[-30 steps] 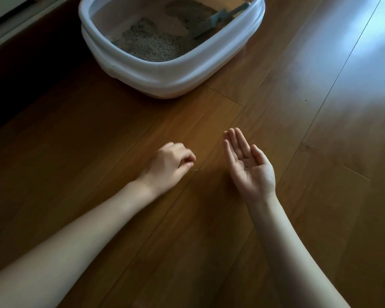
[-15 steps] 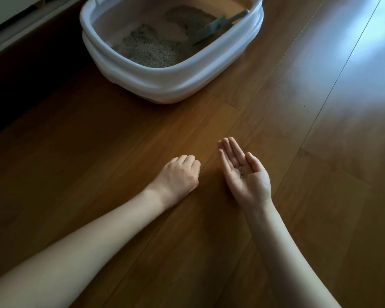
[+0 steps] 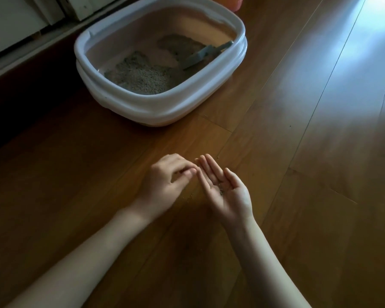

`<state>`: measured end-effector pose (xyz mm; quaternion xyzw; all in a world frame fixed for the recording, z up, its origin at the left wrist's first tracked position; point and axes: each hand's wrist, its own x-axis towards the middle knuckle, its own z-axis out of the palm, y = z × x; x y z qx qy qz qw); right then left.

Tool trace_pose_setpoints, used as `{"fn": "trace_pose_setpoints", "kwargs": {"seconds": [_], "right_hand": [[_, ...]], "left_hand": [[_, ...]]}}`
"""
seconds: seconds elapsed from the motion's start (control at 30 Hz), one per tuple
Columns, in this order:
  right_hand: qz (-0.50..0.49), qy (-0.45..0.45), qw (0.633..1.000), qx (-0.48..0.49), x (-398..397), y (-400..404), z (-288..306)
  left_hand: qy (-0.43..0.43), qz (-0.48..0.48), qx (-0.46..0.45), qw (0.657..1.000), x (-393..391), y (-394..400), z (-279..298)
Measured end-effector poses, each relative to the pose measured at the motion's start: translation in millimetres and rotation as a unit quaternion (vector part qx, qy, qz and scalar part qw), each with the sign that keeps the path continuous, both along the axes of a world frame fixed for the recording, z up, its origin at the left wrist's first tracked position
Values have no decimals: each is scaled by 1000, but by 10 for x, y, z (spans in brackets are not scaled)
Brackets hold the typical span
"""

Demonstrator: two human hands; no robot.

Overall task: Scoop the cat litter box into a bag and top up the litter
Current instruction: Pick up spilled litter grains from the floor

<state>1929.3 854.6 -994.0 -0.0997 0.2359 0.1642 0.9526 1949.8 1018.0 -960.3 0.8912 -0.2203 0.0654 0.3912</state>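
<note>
I kept my right hand (image 3: 226,191) cupped flat as a tray for stray granules (image 3: 221,191) while my left hand (image 3: 165,182) pinched more, the litter box (image 3: 147,105) waiting at 12 o'clock.

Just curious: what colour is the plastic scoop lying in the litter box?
Grey scoop, seen from the head camera.

R hand (image 3: 228,192) palm up w/ litter grains (image 3: 221,191); L hand (image 3: 165,181) pinched beside it; litter box (image 3: 142,107) w/ scoop (image 3: 206,54) beyond.
</note>
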Motion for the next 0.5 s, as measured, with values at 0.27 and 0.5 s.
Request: {"fn": "trace_pose_setpoints", "kwargs": {"seconds": [0.27,0.5], "right_hand": [[-123,12,992,40,158,-380,8],[-89,16,996,18,223,-265,-9]], "left_hand": [[140,303,-97,938,-340,606,-543],[113,142,-7,983,-231,-79,-714]]}}
